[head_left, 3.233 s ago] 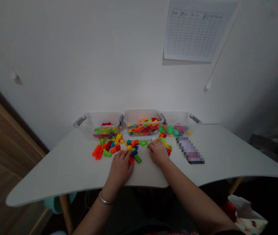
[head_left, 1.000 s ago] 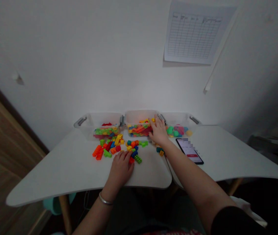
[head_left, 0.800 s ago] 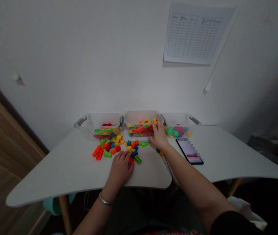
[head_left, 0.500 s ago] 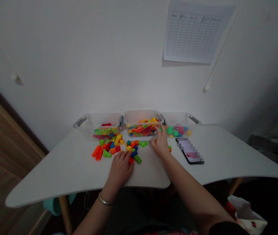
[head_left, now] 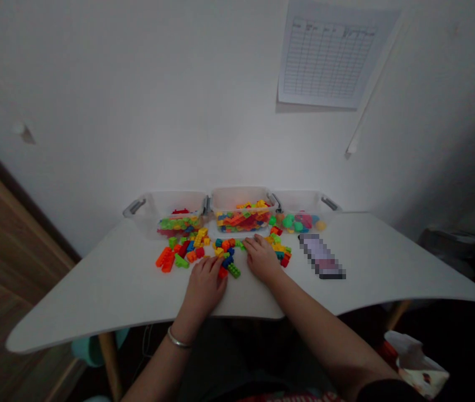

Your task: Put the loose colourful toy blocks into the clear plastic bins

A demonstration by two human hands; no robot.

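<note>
Viewed from where I stand, wall (head_left: 137,100) marking 12 o'clock. Left hand (head_left: 204,283): fingers curled at red brick (head_left: 222,273), 2 o'clock; grip cannot be told. Right hand (head_left: 262,259): fingertips at light-green brick (head_left: 239,244), 10 o'clock; hold likewise unclear. Middle bin (head_left: 225,196): 12 o'clock from both hands. Phone (head_left: 321,257): right hand's 3 o'clock.
</note>
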